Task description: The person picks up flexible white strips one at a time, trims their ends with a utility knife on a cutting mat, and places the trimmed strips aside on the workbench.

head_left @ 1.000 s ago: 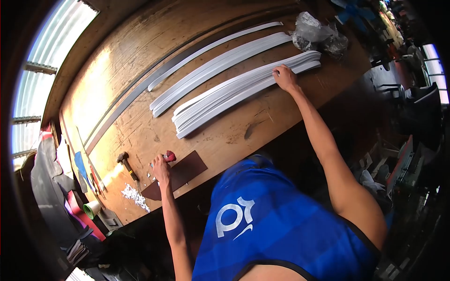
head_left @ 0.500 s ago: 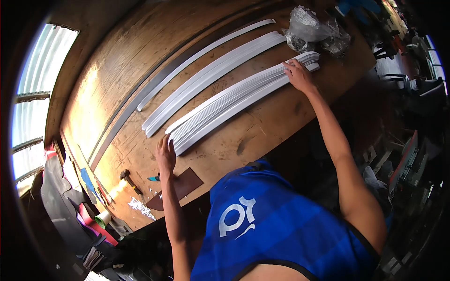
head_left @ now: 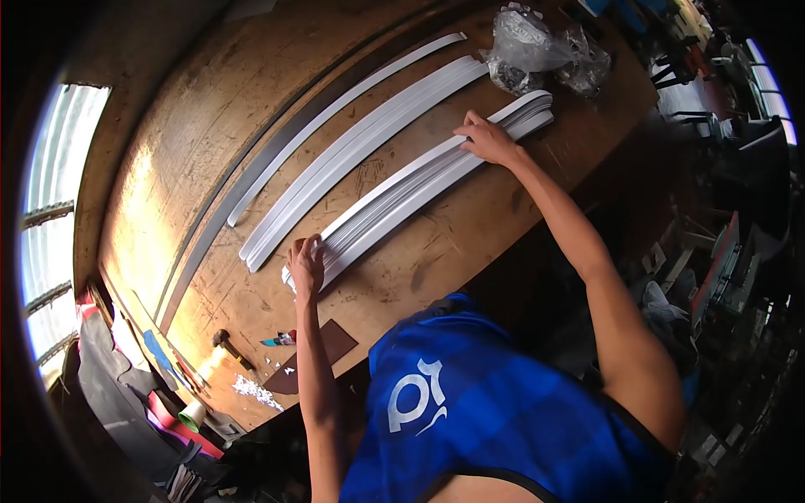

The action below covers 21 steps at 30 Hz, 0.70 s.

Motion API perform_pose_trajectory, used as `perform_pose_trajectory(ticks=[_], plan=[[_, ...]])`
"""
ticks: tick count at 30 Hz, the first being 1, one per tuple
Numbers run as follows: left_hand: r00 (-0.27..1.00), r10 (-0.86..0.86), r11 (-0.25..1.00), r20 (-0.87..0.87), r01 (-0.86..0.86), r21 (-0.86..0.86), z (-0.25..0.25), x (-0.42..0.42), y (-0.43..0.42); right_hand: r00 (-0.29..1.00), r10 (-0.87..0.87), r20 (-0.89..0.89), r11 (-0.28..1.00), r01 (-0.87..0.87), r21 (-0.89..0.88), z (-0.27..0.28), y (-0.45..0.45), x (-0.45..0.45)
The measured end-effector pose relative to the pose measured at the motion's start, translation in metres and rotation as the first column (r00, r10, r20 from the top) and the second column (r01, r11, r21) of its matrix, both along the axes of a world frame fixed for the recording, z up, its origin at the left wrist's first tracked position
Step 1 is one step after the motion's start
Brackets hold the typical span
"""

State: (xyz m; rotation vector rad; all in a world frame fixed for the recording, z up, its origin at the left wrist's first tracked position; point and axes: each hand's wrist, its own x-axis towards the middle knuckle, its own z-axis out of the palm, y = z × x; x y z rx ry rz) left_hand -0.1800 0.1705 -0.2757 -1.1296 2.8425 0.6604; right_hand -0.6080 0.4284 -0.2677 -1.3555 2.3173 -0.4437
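A thick bundle of white strips [head_left: 402, 194] lies slantwise on the wooden table. My left hand [head_left: 306, 263] is closed around its near left end, fingers wrapped over the strips. Toward the far right end, my right hand [head_left: 488, 139] grips the same bundle from above, thumb and fingers across its edges. Beyond it lie a second white bundle [head_left: 352, 142] and a thin white strip [head_left: 335, 105]. Beside my left forearm a cutter with a blue tip [head_left: 279, 339] rests near a dark brown sheet [head_left: 335, 342].
A hammer [head_left: 231, 348] and small white scraps [head_left: 256, 391] are at the table's near left. Long grey strips [head_left: 243, 180] run along the back. Crumpled clear plastic [head_left: 532, 50] sits at the far right. Rolled materials [head_left: 191, 414] stand off the left edge.
My left hand has let go of the cutter and moved up to the bundle's left end. My right hand has shifted along the bundle, and the view has turned slightly.
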Motion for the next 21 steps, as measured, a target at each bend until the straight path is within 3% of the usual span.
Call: perform_pose_trajectory(ticks=[1,6,10,12,16,18,21], plan=[[1.0,-0.004,0.997,0.024,0.002,0.073,0.001,-0.001,-0.006,1.0,-0.001,-0.001,1.0,0.001,-0.004,0.003,-0.001,0.0],[0.994,-0.05,0.991,0.092,0.037,0.13,0.028,-0.013,-0.016,1.0,-0.011,-0.007,1.0,0.011,0.006,0.024,0.001,-0.003],[0.989,-0.074,0.946,-0.125,0.109,0.305,0.05,0.006,-0.024,0.993,0.024,-0.12,0.999,-0.018,0.047,0.031,0.024,-0.025],[0.999,0.027,0.878,-0.021,-0.013,0.478,0.063,0.032,-0.028,0.986,0.022,-0.165,0.995,-0.005,0.104,0.038,0.045,-0.051],[0.993,0.115,0.787,0.002,-0.092,0.61,0.072,0.095,-0.031,0.993,-0.092,-0.076,0.974,0.106,0.201,0.069,0.088,-0.093],[0.994,0.103,0.78,0.046,-0.109,0.617,0.076,0.113,-0.022,0.989,-0.117,-0.091,0.935,0.14,0.325,0.099,0.097,-0.092],[0.981,0.122,0.745,0.15,-0.191,0.64,0.082,0.125,0.002,0.985,-0.148,-0.091,0.923,0.171,0.345,0.099,0.119,-0.1]])
